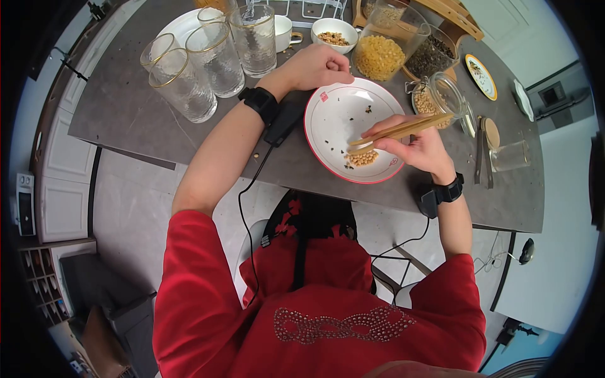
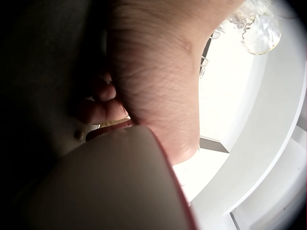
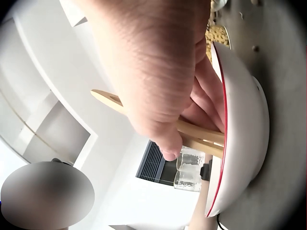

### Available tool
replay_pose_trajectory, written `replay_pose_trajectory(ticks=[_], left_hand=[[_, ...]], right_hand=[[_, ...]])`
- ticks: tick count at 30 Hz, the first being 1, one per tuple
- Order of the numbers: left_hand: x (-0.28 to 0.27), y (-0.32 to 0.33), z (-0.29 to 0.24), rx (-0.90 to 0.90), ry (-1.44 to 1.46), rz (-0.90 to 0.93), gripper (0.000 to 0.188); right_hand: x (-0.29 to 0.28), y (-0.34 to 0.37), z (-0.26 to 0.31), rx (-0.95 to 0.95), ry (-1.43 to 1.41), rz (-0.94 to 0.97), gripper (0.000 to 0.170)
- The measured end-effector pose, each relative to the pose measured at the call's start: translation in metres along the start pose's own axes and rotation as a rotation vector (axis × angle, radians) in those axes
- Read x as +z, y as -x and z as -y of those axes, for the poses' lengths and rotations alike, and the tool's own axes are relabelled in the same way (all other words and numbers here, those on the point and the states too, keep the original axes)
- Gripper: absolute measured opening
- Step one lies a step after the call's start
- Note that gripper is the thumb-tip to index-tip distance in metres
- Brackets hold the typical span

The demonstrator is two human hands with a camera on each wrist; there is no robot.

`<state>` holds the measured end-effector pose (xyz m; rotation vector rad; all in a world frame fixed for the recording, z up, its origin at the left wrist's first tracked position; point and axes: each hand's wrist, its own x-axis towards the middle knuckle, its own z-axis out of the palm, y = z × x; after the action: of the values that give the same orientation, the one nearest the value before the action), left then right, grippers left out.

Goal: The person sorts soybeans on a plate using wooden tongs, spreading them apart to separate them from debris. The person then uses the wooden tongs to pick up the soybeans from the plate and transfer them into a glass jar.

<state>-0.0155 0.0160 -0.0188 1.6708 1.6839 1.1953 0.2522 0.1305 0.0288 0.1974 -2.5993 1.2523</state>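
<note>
A white bowl (image 1: pixel 340 116) with a red rim stands near the table's front edge. Inside lie a cluster of pale round beans (image 1: pixel 362 159) and scattered dark bits. My left hand (image 1: pixel 315 68) holds the bowl's far left side, its thumb at the rim and its curled fingers beside the outer wall in the left wrist view. Wooden tongs (image 1: pixel 409 128) are pinched in my right hand (image 1: pixel 419 148), over the bowl's right side. Their tips are right at the beans in the head view; in the right wrist view the bowl's wall (image 3: pixel 244 129) hides those tips.
Several gold-rimmed glasses (image 1: pixel 214 57) stand at the left. Behind the bowl are a smaller bowl (image 1: pixel 334 36) of mixed bits and a container of yellow pieces (image 1: pixel 379 57). An open jar (image 1: pixel 428 101) of beans and a tipped glass (image 1: pixel 510 156) are at the right.
</note>
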Motion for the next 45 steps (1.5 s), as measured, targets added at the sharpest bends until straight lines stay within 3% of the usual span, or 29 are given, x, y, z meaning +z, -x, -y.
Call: replay_pose_trajectory(ticks=[4, 10, 13, 17, 19, 23, 25, 29, 33, 40, 45], left_hand=[[-0.004, 0.0, -0.001, -0.015, -0.044, -0.009, 0.018], [-0.001, -0.001, 0.0, -0.008, -0.012, 0.01, 0.017], [-0.002, -0.002, 0.004, 0.005, -0.027, -0.009, 0.017], [-0.001, 0.0, 0.0, -0.019, -0.003, -0.007, 0.018], [-0.003, -0.001, -0.003, -0.017, -0.032, -0.004, 0.022], [-0.001, -0.001, 0.0, -0.004, -0.03, -0.028, 0.027], [0.0, 0.0, -0.001, -0.002, -0.03, -0.022, 0.023], [-0.002, 0.0, -0.001, -0.028, -0.043, -0.003, 0.018], [0.0, -0.001, 0.0, -0.019, 0.009, -0.01, 0.017], [0.001, 0.0, 0.005, -0.005, 0.009, -0.009, 0.021], [-0.002, 0.001, 0.002, -0.017, -0.03, -0.007, 0.027]], right_hand=[[0.005, -0.002, 0.004, 0.027, -0.098, 0.018, 0.014], [0.0, -0.002, 0.002, -0.007, 0.168, -0.073, 0.011], [-0.016, 0.002, -0.008, -0.02, 0.171, -0.447, 0.007], [-0.057, 0.007, -0.01, -0.014, 0.235, -0.923, 0.021], [-0.071, 0.011, -0.018, 0.05, 0.309, -1.03, 0.023], [-0.068, 0.015, -0.016, 0.026, 0.326, -1.037, 0.023], [-0.053, 0.014, -0.008, -0.087, 0.03, -0.804, 0.02], [-0.02, 0.008, 0.0, -0.11, 0.098, -0.31, 0.01], [-0.004, 0.005, 0.008, 0.001, 0.044, -0.06, 0.015], [0.0, 0.0, 0.011, 0.024, -0.055, 0.11, 0.019], [0.002, -0.002, 0.009, 0.047, -0.007, 0.108, 0.018]])
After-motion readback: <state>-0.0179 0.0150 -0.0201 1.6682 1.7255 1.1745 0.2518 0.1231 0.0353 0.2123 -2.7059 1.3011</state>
